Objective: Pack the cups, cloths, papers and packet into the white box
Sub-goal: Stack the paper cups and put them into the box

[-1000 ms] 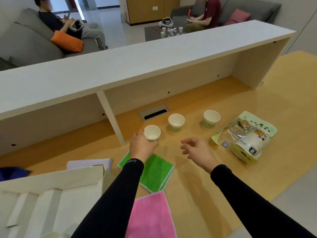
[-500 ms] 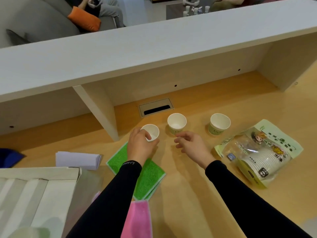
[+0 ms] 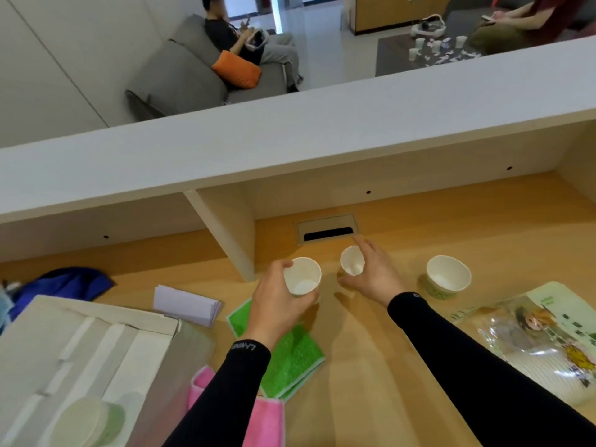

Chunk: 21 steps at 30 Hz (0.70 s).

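My left hand [image 3: 274,304] holds a white paper cup [image 3: 302,276] a little above the wooden desk. My right hand [image 3: 375,275] grips a second white cup [image 3: 352,264], tilted toward the left one. A third cup [image 3: 446,280] with a green band stands on the desk to the right. A packet [image 3: 545,340] of paper plates lies at the far right. A green cloth [image 3: 290,356] and a pink cloth [image 3: 267,424] lie under my left forearm. Folded white papers [image 3: 187,305] rest beside the white box [image 3: 80,359] at the lower left, where a cup [image 3: 87,422] sits inside.
A white shelf [image 3: 290,146] with an upright divider [image 3: 225,227] overhangs the back of the desk. A cable slot [image 3: 327,233] is set in the desk behind the cups. A blue cloth item [image 3: 64,282] lies at the far left. People sit on sofas beyond.
My right hand has reached forward and closed on the middle cup, tipping it. My left hand has raised its cup slightly. The camera view has shifted to the left.
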Tool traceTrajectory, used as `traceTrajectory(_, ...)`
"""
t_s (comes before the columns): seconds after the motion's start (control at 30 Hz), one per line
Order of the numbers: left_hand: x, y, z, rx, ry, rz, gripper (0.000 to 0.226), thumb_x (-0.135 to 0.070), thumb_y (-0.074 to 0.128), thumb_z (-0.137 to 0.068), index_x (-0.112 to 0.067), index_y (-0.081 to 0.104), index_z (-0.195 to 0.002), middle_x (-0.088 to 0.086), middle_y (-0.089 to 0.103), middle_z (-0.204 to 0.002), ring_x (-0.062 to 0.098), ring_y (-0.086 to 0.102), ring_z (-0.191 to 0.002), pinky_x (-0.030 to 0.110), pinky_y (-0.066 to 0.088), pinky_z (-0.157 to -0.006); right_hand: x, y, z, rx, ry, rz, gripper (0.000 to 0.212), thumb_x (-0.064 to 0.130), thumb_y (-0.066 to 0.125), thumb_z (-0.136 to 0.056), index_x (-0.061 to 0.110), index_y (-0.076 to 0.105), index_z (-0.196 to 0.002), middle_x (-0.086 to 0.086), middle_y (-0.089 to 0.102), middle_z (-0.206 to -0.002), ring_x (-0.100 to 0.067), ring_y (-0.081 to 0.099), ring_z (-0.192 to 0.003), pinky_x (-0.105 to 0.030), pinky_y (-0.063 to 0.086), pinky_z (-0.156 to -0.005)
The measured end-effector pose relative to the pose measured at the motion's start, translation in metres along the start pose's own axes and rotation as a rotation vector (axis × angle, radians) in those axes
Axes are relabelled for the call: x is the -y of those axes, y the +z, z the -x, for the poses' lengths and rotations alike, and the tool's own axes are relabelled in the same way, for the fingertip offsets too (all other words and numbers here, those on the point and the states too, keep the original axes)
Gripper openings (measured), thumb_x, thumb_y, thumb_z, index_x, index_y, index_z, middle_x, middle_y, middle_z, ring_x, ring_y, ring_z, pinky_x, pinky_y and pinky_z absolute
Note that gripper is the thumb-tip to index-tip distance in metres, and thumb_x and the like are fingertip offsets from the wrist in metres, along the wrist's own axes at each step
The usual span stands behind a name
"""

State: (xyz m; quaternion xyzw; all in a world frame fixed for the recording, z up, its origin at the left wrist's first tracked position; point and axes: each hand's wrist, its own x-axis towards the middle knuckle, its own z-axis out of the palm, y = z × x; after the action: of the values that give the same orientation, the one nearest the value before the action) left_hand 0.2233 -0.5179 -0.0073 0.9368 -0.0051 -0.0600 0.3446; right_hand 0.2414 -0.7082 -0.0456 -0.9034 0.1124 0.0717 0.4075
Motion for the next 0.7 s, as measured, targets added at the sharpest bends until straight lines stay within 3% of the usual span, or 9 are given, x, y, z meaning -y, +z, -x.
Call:
traceTrajectory(0.2, 0.015, 0.002, 0.012, 0.061, -0.030, -0.057, 0.069, -0.048, 0.073, -0.073, -0.021, 0.043, -0.129, -0.003, 0.054, -0.130, 0.017, 0.051, -0.115, 0.026, 0.042, -0.086, 0.014, -0.002, 0.004, -0.110, -0.006, -0.024, 0.068, 0.031, 0.073, -0.076, 0.021, 0.042, -0.136, -0.004, 0.045, -0.140, -0.024, 0.046, -0.124, -0.037, 0.041, -0.098)
traceTrajectory(0.3, 0.014, 0.007, 0.009, 0.078, -0.027, -0.013, 0.078, -0.043, 0.074, -0.074, -0.020, 0.035, -0.138, 0.000, 0.050, -0.139, 0.020, 0.049, -0.123, 0.031, 0.042, -0.095, 0.038, -0.024, 0.018, -0.173, -0.129, -0.096, 0.071, 0.035, 0.073, -0.076, 0.022, 0.041, -0.138, -0.003, 0.047, -0.137, -0.023, 0.048, -0.121, -0.033, 0.042, -0.093)
traceTrajectory(0.4, 0.001, 0.013, 0.006, 0.101, -0.002, 0.051, 0.091, -0.036, 0.075, -0.074, -0.022, 0.023, -0.147, 0.000, 0.047, -0.144, 0.024, 0.048, -0.128, 0.035, 0.042, -0.101, 0.064, -0.045, 0.036, -0.212, -0.262, -0.107, 0.078, 0.042, 0.073, -0.075, 0.021, 0.038, -0.141, -0.001, 0.045, -0.141, -0.018, 0.044, -0.126, -0.030, 0.037, -0.099)
traceTrajectory(0.57, -0.024, 0.022, 0.003, 0.112, 0.061, 0.144, 0.076, -0.034, 0.077, -0.065, -0.034, 0.036, -0.130, -0.007, 0.064, -0.117, 0.022, 0.062, -0.104, 0.033, 0.050, -0.076, 0.078, -0.051, 0.059, -0.153, -0.331, -0.072, 0.079, 0.043, 0.072, -0.075, 0.018, 0.039, -0.142, 0.001, 0.045, -0.141, -0.012, 0.043, -0.127, -0.023, 0.034, -0.100)
traceTrajectory(0.7, -0.033, 0.024, 0.007, 0.111, 0.101, 0.173, 0.091, -0.034, 0.080, -0.067, -0.030, 0.026, -0.140, -0.007, 0.062, -0.123, 0.021, 0.061, -0.110, 0.035, 0.051, -0.084, 0.067, -0.053, 0.064, -0.163, -0.289, -0.024, 0.077, 0.042, 0.071, -0.077, 0.018, 0.038, -0.143, 0.000, 0.044, -0.141, -0.014, 0.042, -0.129, -0.022, 0.032, -0.100)
